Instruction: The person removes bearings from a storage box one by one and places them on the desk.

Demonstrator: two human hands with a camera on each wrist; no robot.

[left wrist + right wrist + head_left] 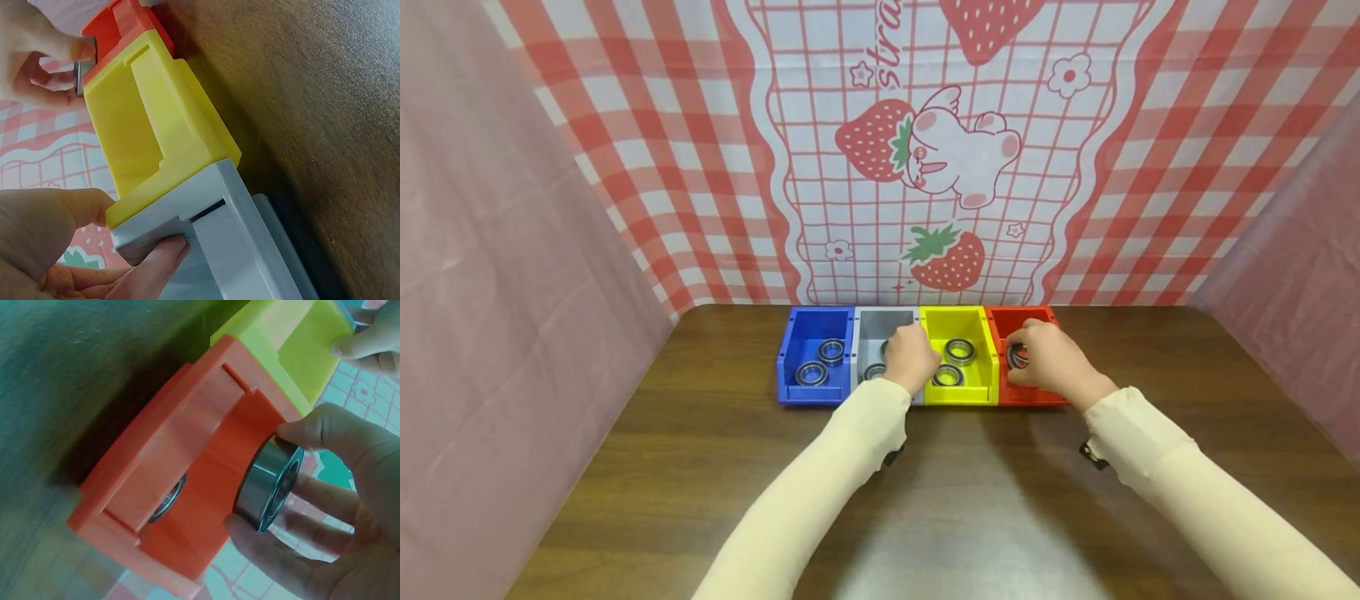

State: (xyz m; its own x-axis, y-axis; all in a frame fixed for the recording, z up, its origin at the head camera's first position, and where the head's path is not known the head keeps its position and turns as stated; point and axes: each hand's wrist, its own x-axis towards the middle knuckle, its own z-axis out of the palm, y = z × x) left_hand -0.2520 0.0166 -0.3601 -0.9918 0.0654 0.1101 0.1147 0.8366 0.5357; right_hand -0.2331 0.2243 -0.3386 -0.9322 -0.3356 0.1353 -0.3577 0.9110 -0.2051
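Observation:
My right hand (1054,358) pinches a ball bearing (261,481), a dark metal ring, between thumb and fingers. It holds the bearing tilted at the mouth of the red bin (215,469). Lower in that bin sits a second bearing (170,499), partly hidden by the front wall. My left hand (912,358) grips the adjoining side walls of the grey bin (250,212) and yellow bin (181,119), its thumb at the yellow side and fingers inside the grey one. Bearings in the grey bin are partly covered by this hand in the head view.
At the left end of the joined row stands a blue bin (783,367) with two bearings (812,373) inside. Two more bearings (960,351) lie in the yellow bin. The row sits at the back of a brown wooden table (700,467), before a strawberry-print cloth (700,192).

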